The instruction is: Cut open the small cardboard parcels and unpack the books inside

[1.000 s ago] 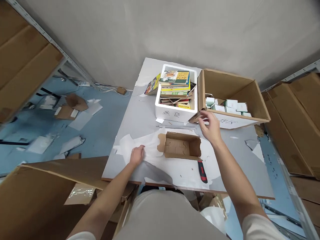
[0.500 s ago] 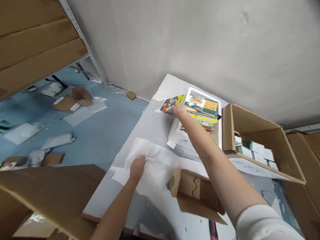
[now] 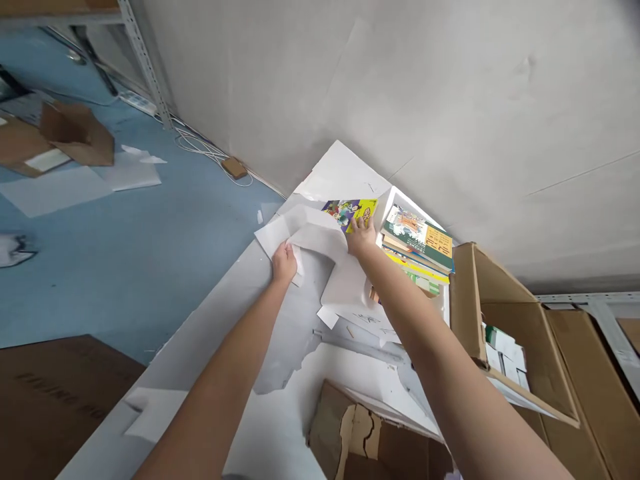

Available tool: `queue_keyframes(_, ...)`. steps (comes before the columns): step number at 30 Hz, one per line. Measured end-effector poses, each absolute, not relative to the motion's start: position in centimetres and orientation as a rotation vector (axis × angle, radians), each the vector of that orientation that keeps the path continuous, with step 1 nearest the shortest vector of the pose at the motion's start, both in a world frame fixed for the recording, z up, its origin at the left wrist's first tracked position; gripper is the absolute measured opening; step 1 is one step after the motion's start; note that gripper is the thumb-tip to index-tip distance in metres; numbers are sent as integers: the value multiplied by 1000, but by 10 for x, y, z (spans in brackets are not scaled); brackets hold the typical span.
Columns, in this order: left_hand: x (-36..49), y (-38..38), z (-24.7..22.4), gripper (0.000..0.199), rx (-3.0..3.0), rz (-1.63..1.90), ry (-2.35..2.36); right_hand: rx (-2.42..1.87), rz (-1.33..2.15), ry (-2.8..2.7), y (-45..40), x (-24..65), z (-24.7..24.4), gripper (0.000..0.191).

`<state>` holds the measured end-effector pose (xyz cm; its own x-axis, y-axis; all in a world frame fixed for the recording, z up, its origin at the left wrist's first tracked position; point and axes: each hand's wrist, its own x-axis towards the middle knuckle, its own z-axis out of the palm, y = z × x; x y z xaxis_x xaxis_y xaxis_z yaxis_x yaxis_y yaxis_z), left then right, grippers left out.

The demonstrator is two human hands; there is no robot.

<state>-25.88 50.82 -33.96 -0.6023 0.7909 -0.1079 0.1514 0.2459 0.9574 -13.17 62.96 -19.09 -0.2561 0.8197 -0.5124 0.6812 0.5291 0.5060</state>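
Note:
My left hand [image 3: 284, 263] is closed on the edge of a thin white sheet [image 3: 320, 230], perhaps paper or packing foam. The sheet is raised and curls over toward my right hand. My right hand [image 3: 362, 235] rests on a colourful yellow-and-purple book [image 3: 353, 212], fingers spread over its cover. Part of the book's lower edge is hidden by the sheet. Just right of it, a white tray [image 3: 400, 195] holds a stack of books, with a green-and-yellow one [image 3: 419, 235] on top.
Below the tray lies an open cardboard box [image 3: 370, 433]. A larger carton [image 3: 465, 300] with small white-and-green boxes [image 3: 506, 357] stands to the right. Grey wall borders the white tabletop [image 3: 345, 167]. Torn cardboard [image 3: 75, 133] and paper litter the blue floor.
My left hand has moved up and away from me, lifting the sheet toward the book. The book, tilted in my right hand before, now lies flatter under spread fingers. The view has shifted.

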Motion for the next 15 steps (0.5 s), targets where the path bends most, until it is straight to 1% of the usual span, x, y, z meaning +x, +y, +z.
queue_keyframes(5, -255, 514, -350, 39, 857, 1423, 1919, 1150, 396, 2130, 621, -142, -180, 48)
queue_keyframes(10, -255, 513, -349, 38, 820, 1462, 1956, 1058, 330, 2304, 608, -158, -163, 46)
queue_keyframes(15, -255, 519, -351, 30, 680, 1518, 1916, 962, 431, 2378, 587, -166, -146, 41)
